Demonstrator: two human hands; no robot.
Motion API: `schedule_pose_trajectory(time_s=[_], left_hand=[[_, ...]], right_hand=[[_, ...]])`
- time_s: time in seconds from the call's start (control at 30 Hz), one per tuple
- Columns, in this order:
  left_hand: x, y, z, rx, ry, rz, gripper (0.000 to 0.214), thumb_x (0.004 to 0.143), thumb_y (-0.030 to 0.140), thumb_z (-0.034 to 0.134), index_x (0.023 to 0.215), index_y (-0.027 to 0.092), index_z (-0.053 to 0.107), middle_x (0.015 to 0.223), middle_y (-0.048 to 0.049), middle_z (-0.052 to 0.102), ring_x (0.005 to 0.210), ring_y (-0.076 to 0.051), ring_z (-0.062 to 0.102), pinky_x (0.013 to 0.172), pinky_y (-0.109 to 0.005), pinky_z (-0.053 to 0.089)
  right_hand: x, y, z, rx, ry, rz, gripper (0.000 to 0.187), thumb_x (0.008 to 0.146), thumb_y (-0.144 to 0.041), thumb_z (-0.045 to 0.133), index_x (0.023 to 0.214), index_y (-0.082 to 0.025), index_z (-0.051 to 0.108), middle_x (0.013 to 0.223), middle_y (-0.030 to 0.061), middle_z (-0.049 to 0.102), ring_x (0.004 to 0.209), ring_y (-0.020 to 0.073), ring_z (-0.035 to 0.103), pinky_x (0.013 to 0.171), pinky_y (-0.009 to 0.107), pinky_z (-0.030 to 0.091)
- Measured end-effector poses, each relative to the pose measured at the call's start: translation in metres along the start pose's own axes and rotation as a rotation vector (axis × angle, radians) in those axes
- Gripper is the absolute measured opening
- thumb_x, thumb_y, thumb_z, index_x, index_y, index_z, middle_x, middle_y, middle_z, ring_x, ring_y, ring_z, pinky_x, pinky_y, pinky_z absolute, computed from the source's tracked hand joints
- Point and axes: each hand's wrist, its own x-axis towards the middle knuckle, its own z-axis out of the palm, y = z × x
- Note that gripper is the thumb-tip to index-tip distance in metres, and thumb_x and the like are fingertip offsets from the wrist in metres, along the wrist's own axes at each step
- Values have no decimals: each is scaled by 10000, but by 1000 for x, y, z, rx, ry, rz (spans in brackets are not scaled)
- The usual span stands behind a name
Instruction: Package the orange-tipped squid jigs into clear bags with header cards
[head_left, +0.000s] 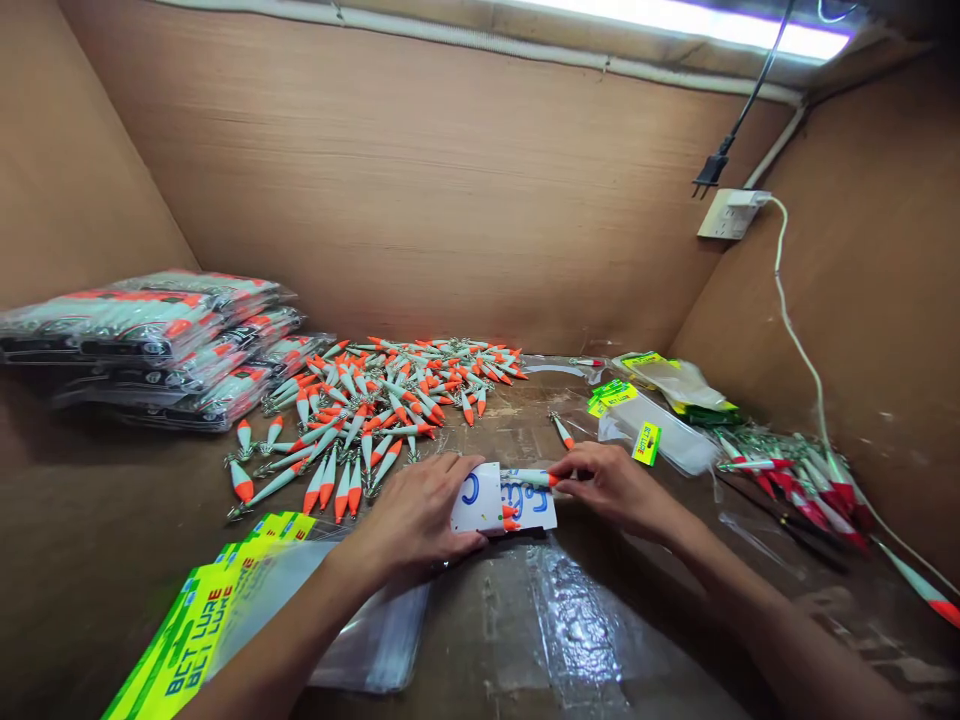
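My left hand (pixel 417 517) lies on the left part of a small white card with blue print (pixel 501 500), fingers curled over its edge and pressing it to the worktop. Two orange-tipped lures are partly tucked into the card. My right hand (pixel 611 486) pinches a white and orange squid lure (pixel 534 478) by its end, holding it across the card's top right corner. A large heap of the same orange and white lures (pixel 379 403) lies just beyond the card, and one lone lure (pixel 561 430) sits above my right hand.
Stacked filled packets (pixel 150 340) sit at the far left. Empty clear bags with green "BCT LURE" headers (pixel 217 620) lie near left; more bags (pixel 660 420) at the right. Red and white lures (pixel 795 480) pile at the right wall. A socket (pixel 731 213) and cable hang above.
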Motion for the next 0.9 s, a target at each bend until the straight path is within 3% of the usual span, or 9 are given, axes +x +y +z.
schedule_pose_trajectory(time_s=[0.13, 0.23, 0.3, 0.4, 0.47, 0.57, 0.73, 0.9], left_hand=[[2, 10, 3, -11, -9, 38, 704, 720, 482, 718, 1347, 287, 463, 1170, -59, 612, 1062, -287, 591, 910, -404, 467], [2, 13, 6, -12, -13, 41, 698, 713, 476, 718, 1337, 287, 469, 1148, -58, 615, 1042, -293, 597, 888, -411, 476], [3, 12, 7, -8, -6, 32, 699, 726, 502, 700, 1345, 280, 463, 1136, -66, 617, 1035, -302, 600, 871, -417, 482], [3, 10, 7, -13, 8, 43, 698, 756, 531, 667, 1368, 277, 449, 1151, -76, 614, 1049, -302, 597, 899, -431, 474], [3, 10, 7, -19, 0, 53, 706, 757, 533, 666, 1377, 280, 443, 1160, -77, 612, 1052, -299, 596, 918, -433, 469], [3, 10, 6, -18, -9, 53, 713, 751, 524, 673, 1380, 284, 440, 1160, -76, 612, 1061, -300, 593, 922, -430, 469], [1, 10, 3, -14, -15, 42, 727, 737, 527, 694, 1374, 281, 448, 1172, -75, 609, 1062, -299, 591, 910, -426, 475], [1, 10, 5, -26, -24, 36, 753, 701, 501, 729, 1369, 286, 455, 1163, -69, 610, 1059, -301, 589, 903, -430, 480]], right_hand=[[-2, -19, 28, -181, 59, -177, 149, 925, -321, 627, 931, -241, 753, 871, 56, 701, 892, 217, 585, 806, 338, 447], [2, -17, 29, -164, 33, -267, 143, 932, -322, 620, 972, -266, 744, 935, 50, 698, 925, 211, 583, 839, 343, 446], [7, -2, 21, -117, 131, -181, 165, 939, -335, 601, 1001, -251, 728, 974, 54, 689, 928, 202, 597, 837, 332, 452], [17, 32, 10, -170, 351, 120, 219, 929, -376, 587, 979, -189, 691, 939, 75, 680, 880, 211, 613, 792, 324, 450], [23, 53, 8, -226, 383, 271, 240, 867, -393, 652, 957, -172, 679, 930, 86, 681, 870, 224, 617, 778, 322, 436], [29, 70, 11, -210, 361, 372, 186, 827, -350, 665, 876, -172, 686, 865, 75, 687, 793, 211, 619, 725, 302, 416], [28, 59, 13, -95, 387, 367, 238, 895, -371, 547, 887, -173, 680, 789, 38, 688, 679, 169, 599, 621, 267, 404], [19, 23, 18, 353, 425, 287, 331, 846, -491, 633, 899, -167, 672, 772, 25, 655, 657, 158, 542, 582, 257, 394]])
